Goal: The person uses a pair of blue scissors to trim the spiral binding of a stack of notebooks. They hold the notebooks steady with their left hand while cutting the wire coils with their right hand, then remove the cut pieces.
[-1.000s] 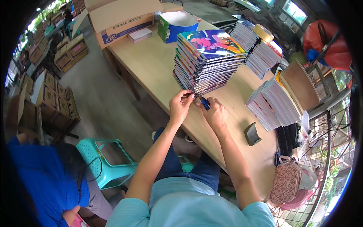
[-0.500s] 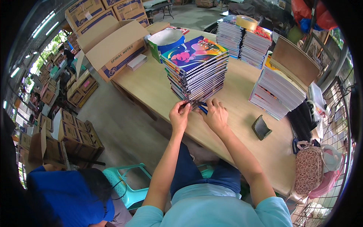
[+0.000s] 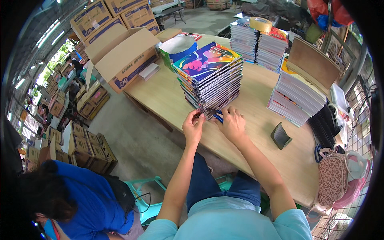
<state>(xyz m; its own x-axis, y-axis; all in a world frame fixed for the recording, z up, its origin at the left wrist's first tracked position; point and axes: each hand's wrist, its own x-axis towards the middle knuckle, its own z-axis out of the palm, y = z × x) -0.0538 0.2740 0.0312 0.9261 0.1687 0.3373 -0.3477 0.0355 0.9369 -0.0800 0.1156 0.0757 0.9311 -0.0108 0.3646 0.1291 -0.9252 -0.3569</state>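
Observation:
A tall stack of spiral notebooks (image 3: 214, 78) with bright, colourful covers stands near the table's front edge, its wire-bound side toward me. My left hand (image 3: 193, 127) pinches the spiral binding at the stack's low front corner with thumb and fingertips. In my right hand (image 3: 233, 125) is a pair of blue-handled pliers (image 3: 218, 116). Their dark jaws point left at that same corner, close to my left fingertips. Exactly what the jaws touch is too small to make out.
On the table (image 3: 256, 106) are a curved dark piece (image 3: 281, 136), more notebooks (image 3: 296, 100), a tape roll (image 3: 260, 24) on farther stacks, and a patterned pouch (image 3: 333, 180). An open carton (image 3: 128, 60) stands at the far left. A person in blue (image 3: 92, 198) is at my left.
The view has shifted slightly. Both hands keep their place at the notebooks' corner, with the pliers still in the right. The person in blue at my left has leaned into a different pose.

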